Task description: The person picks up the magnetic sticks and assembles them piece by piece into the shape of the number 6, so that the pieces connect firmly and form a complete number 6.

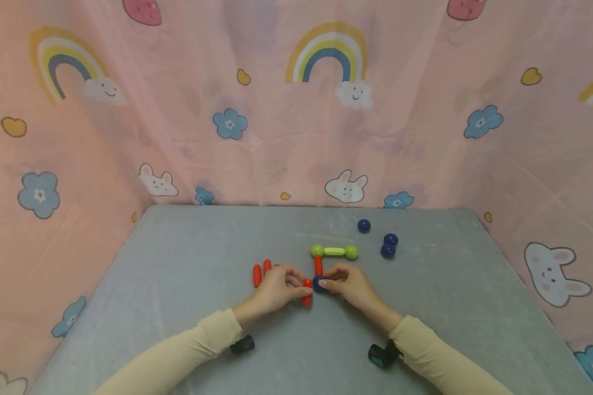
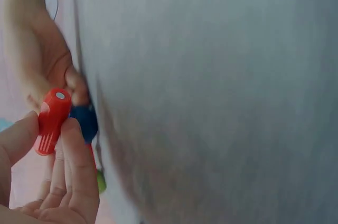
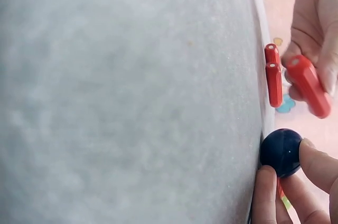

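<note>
Between thumb and fingers, my left hand [image 1: 279,289] pinches a red rod [image 2: 53,121] with a pale dot on its end. Beside it, my right hand [image 1: 350,285] grips a dark blue ball [image 3: 281,152] low over the table. A second red rod [image 1: 318,265] runs from that ball up to a green ball [image 1: 317,250]. From there a green rod [image 1: 334,252] leads right to another green ball [image 1: 351,252]. The held red rod stands close to the blue ball; in the right wrist view a gap shows between them.
Several loose red rods [image 1: 257,275] lie left of my left hand, partly hidden by it. Three loose blue balls [image 1: 364,225] rest at the back right of the grey table [image 1: 188,241]. A patterned pink curtain [image 1: 277,153] surrounds the table's back and sides.
</note>
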{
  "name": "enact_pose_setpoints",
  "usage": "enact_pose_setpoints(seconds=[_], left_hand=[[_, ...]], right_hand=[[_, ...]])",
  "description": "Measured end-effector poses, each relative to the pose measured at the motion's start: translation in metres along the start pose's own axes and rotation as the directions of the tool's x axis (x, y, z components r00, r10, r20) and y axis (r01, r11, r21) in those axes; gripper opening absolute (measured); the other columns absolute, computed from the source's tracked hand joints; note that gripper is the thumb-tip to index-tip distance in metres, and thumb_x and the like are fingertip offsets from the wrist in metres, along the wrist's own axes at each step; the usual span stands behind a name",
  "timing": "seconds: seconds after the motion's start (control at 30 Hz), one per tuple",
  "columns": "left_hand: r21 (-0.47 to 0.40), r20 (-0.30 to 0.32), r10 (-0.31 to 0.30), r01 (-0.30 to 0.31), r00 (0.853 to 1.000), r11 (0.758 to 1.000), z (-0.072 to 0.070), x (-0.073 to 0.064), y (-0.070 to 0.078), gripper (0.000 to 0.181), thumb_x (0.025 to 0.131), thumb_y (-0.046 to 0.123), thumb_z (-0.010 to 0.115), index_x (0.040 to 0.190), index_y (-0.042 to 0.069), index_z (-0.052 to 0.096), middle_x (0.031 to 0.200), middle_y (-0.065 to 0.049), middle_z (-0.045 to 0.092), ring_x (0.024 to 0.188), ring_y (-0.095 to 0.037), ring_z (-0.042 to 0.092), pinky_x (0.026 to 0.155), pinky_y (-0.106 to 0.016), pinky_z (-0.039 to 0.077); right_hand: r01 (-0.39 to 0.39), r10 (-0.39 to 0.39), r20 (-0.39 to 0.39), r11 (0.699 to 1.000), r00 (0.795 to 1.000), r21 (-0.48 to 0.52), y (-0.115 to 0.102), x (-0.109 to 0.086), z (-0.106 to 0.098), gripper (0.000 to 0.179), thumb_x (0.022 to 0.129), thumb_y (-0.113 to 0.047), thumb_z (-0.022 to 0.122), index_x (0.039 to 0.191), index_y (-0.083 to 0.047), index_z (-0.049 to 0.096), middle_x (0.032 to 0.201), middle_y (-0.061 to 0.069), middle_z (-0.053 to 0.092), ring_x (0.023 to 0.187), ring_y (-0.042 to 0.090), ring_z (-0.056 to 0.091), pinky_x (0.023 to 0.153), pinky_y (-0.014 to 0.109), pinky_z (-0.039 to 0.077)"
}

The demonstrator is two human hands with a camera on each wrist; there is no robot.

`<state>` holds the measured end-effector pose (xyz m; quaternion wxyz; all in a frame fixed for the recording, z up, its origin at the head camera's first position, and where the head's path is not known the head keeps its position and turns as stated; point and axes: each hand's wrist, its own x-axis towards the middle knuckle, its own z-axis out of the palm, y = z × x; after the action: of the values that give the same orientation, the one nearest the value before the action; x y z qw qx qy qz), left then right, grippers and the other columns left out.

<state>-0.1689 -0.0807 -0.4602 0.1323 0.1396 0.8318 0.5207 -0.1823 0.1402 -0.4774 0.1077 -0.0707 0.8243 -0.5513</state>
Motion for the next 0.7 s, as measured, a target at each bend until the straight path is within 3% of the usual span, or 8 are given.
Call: enact_pose_setpoints(seconds=[0.3,0.7], left_hand=[[-0.075,0.073,-0.072,0.078,0.995,0.994,0.018,-0.003,-0.004,0.023,0.085,0.017,0.078,0.095,0.002,0.065,0.079,-0.011,0.075,0.062,-0.011,0.067,0.059,-0.027,0.058],[-0.104,0.067,-0.135,0.141,0.989,0.984,0.026,0.003,0.000,0.022,0.082,0.016,0.081,0.088,0.002,0.066,0.074,-0.014,0.075,0.058,-0.012,0.069,0.058,-0.027,0.059]], right_hand=[[0.004,-0.004,-0.003,1.000,1.000,-0.005,0.001,0.001,0.000,0.023,0.086,-0.015,0.077,0.101,0.001,0.071,0.089,0.013,0.076,0.072,0.009,0.067,0.064,0.023,0.055],[0.006,-0.006,0.001,1.000,1.000,-0.004,0.001,0.000,-0.001,0.025,0.086,-0.017,0.077,0.101,0.001,0.070,0.092,0.014,0.075,0.073,0.009,0.067,0.065,0.023,0.056]])
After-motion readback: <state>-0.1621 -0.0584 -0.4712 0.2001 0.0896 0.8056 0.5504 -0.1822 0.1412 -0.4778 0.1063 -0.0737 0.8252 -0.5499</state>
